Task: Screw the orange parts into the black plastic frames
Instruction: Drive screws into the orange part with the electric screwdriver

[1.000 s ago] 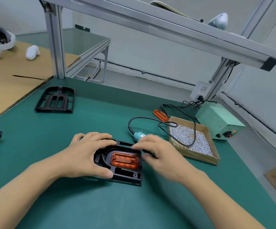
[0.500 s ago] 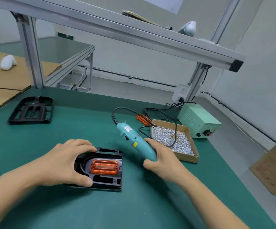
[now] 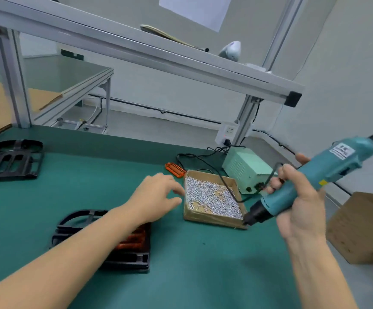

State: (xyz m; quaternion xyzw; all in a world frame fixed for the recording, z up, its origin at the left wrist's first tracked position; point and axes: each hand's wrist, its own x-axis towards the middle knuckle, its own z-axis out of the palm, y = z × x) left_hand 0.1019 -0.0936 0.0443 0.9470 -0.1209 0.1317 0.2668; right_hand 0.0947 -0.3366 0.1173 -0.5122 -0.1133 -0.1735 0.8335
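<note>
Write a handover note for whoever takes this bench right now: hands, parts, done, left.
Left hand: open, reaching toward the box of screws, empty.
Right hand: grips the electric screwdriver, held up off the mat.
Black frame lies near the front edge with an orange part seated in it; no screws seen in it.
Spare frame far left, spare orange part behind the box.
Left: pick a screw, drive it.
</note>
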